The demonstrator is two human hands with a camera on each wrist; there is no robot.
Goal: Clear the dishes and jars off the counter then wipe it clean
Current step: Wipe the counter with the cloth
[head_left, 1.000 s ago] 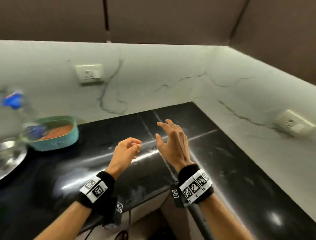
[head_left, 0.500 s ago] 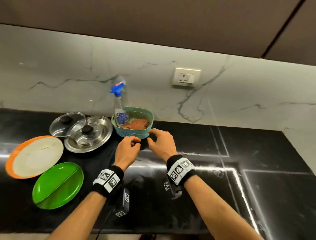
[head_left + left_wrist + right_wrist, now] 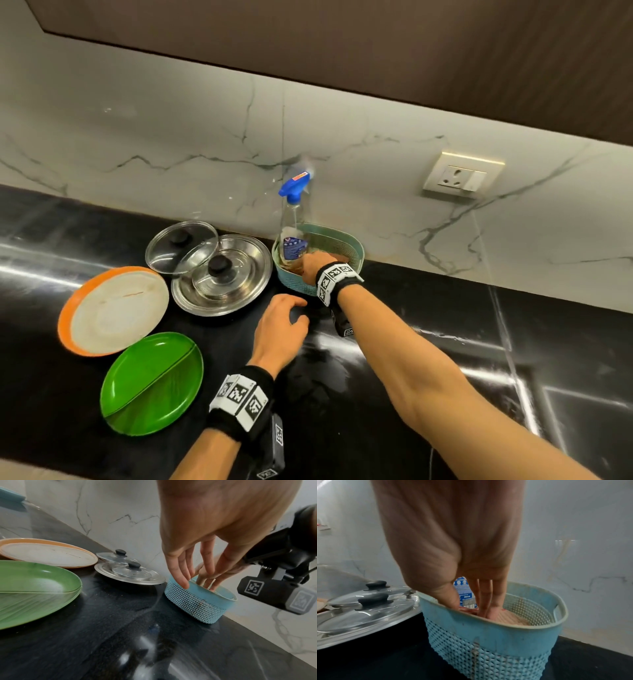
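A teal mesh basket [image 3: 356, 246] [image 3: 197, 601] [image 3: 488, 635] stands at the wall on the black counter [image 3: 445, 377]. It holds a blue-capped spray bottle [image 3: 293, 240] [image 3: 462, 592] and a reddish-orange cloth [image 3: 513, 618]. My right hand [image 3: 315, 263] [image 3: 467, 608] reaches down into the basket, thumb and fingers pinching a fold of the cloth just at the rim. My left hand [image 3: 301, 310] [image 3: 197, 574] hovers in front of the basket with straight fingers, one tip touching the rim. Left of it lie an orange plate [image 3: 113, 311], a green plate [image 3: 150, 380] and a steel lid [image 3: 239, 284].
Two glass lids [image 3: 181, 246] [image 3: 219, 270] with black knobs rest on the steel lid, close against the basket's left side. A wall socket [image 3: 462, 178] sits above and right of the basket. Bare black counter stretches to the right.
The head view swung left from the counter corner to the dishes. My right hand went forward and down into the basket. My left hand uncurled and came up to the basket's rim.
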